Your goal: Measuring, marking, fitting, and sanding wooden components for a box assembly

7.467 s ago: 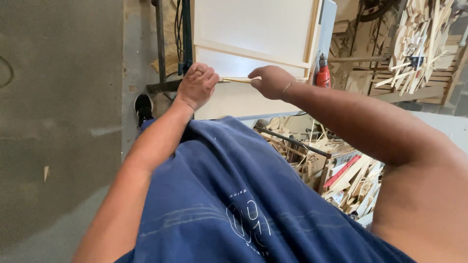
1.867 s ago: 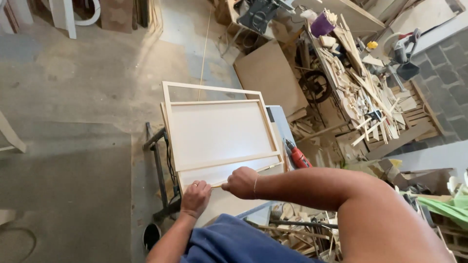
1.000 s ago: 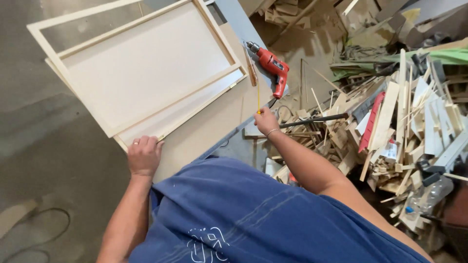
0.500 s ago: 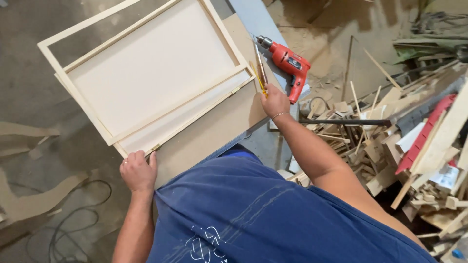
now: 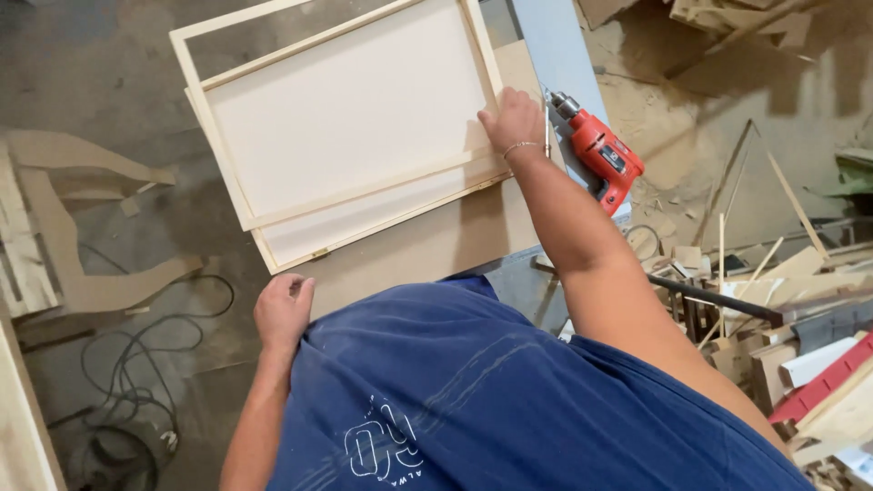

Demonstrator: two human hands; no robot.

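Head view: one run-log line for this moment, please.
right hand: flat on framed panel, right edge | left hand: at brown board near edge, fingers curled | red drill: lying untouched, right of hand

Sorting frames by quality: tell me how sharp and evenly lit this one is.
Head view: the white panel and red drill are sharp and evenly lit, no glare; the floor at top left is dim; the right hand casts a soft shadow.

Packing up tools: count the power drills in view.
1. The red drill lies on the grey bench top beside the right hand, right of the wooden frame. Others may hide among the scrap wood.
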